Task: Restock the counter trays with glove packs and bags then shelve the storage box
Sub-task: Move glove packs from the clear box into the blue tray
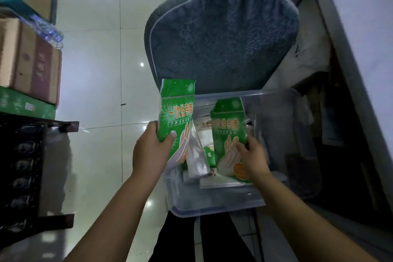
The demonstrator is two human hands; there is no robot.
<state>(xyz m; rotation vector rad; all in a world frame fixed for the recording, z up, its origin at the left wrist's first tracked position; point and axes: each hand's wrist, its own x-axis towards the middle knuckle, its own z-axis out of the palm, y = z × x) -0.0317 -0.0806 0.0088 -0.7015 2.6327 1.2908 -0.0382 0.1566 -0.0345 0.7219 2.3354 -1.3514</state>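
A clear plastic storage box [282, 104] sits in front of me, at the near edge of a blue cushioned chair seat. My left hand [152, 151] grips a green glove pack [177, 112] by its lower part, held upright over the box's left rim. My right hand [253, 159] holds a second green glove pack [230, 134] inside the box, thumb on its front. Between the two packs, a silvery-white bag [196, 155] and other flat packs stand in the box.
The blue chair cushion [223, 38] fills the space behind the box. Cardboard boxes [29, 57] are stacked on a dark rack [23, 166] at the left. A pale counter edge [361, 49] and dark shelving run along the right. Glossy tile floor [95, 70] lies between.
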